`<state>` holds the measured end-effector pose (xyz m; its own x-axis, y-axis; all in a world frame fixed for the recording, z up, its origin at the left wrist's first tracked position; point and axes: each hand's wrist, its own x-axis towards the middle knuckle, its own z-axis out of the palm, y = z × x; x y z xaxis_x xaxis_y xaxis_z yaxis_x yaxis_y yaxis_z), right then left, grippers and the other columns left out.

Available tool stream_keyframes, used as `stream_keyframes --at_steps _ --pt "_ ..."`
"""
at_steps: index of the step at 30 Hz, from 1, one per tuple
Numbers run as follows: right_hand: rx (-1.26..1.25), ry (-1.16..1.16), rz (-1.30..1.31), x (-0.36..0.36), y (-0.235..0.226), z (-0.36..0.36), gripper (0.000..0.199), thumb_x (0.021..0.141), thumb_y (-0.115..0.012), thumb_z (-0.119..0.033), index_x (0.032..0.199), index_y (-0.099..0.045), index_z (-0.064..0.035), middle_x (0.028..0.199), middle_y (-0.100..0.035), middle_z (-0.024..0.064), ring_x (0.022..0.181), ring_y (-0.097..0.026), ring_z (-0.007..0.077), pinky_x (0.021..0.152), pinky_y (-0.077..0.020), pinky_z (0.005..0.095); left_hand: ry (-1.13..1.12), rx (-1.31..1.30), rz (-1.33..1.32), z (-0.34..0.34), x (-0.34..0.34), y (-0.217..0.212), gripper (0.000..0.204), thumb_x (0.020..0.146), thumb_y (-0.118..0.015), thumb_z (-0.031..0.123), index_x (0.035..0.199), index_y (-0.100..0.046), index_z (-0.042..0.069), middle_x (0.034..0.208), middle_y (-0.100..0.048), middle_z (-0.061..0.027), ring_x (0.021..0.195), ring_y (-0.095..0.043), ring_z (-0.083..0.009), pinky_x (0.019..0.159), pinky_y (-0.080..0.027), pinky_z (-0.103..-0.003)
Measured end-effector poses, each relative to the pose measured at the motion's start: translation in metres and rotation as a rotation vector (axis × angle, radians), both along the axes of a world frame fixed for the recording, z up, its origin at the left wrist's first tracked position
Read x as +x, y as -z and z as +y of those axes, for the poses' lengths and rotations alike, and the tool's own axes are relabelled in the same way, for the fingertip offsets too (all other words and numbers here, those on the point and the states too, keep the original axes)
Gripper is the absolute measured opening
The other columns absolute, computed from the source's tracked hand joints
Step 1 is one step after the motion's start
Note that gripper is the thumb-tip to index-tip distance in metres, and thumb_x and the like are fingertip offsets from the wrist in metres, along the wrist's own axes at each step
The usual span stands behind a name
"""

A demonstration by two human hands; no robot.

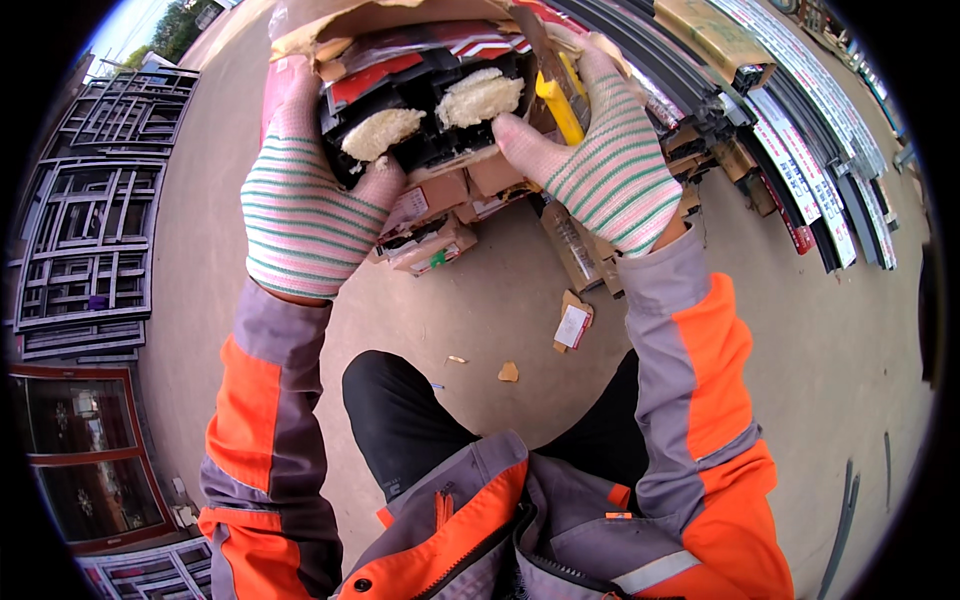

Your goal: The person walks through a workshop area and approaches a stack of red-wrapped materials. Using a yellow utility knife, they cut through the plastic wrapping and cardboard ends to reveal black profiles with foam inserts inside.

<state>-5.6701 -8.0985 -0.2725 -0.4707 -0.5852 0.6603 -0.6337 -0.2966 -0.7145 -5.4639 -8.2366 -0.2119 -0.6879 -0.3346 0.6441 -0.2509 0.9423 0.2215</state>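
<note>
Both my hands wear white-pink gloves with green stripes and grip the near end of a wrapped bundle of black profiles [420, 135]. My left hand [315, 205] holds its left side, thumb at the lower edge. My right hand [605, 155] closes round the right side, thumb pressed near the end face. Two pale foam-like plugs, a left plug [383, 134] and a right plug [480, 98], sit in the open ends. Torn brown cardboard [390, 18] wraps the top. A slim yellow object [560, 108] lies between my right thumb and fingers; its kind is unclear.
Cardboard-wrapped packages [435, 225] lie below the bundle. Long profiles [790, 150] are stacked at the right. Metal frames [90, 240] and a red-framed glazed panel [85, 450] stand at the left. A cardboard scrap [573, 322] lies on the concrete floor [400, 320].
</note>
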Motion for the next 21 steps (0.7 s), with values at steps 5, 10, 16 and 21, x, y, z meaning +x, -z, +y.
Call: stream_keyframes --at_steps 5,10,16,21 --pt "0.059 0.015 -0.019 0.002 -0.007 0.002 0.088 0.078 -0.085 -0.032 0.145 -0.042 0.005 0.128 -0.06 0.0233 0.117 -0.063 0.0309 0.102 -0.0514 0.0379 0.003 0.006 0.008 0.001 -0.001 -0.002 0.075 0.084 -0.074 0.005 0.146 -0.037 -0.011 0.117 -0.068 -0.0206 0.106 -0.069 -0.0217 0.092 -0.057 -0.034" --pt "0.136 0.102 0.025 0.004 -0.013 0.004 0.083 0.077 -0.084 -0.033 0.141 -0.047 0.0037 0.122 -0.061 0.0224 0.11 -0.065 0.0316 0.097 -0.0536 0.0369 0.04 0.151 0.063 0.008 -0.004 -0.005 0.074 0.083 -0.074 0.005 0.145 -0.039 -0.012 0.119 -0.068 -0.0205 0.107 -0.068 -0.021 0.093 -0.056 -0.033" --pt "0.273 0.131 -0.011 0.006 -0.017 -0.001 0.077 0.074 -0.085 -0.037 0.129 -0.056 0.0096 0.111 -0.067 0.0203 0.103 -0.067 0.0274 0.094 -0.0544 0.0365 -0.006 0.09 0.082 0.002 -0.003 0.003 0.08 0.074 -0.075 0.001 0.145 -0.04 -0.013 0.138 -0.054 -0.0289 0.127 -0.059 -0.0307 0.107 -0.048 -0.036" --pt "0.315 0.286 -0.002 0.015 -0.02 -0.005 0.07 0.076 -0.083 -0.031 0.126 -0.057 0.0104 0.112 -0.069 0.0189 0.1 -0.069 0.0245 0.09 -0.0559 0.0329 -0.031 0.023 0.048 0.007 -0.003 -0.005 0.076 0.077 -0.075 0.002 0.143 -0.042 -0.012 0.137 -0.056 -0.0282 0.125 -0.06 -0.0291 0.105 -0.05 -0.036"
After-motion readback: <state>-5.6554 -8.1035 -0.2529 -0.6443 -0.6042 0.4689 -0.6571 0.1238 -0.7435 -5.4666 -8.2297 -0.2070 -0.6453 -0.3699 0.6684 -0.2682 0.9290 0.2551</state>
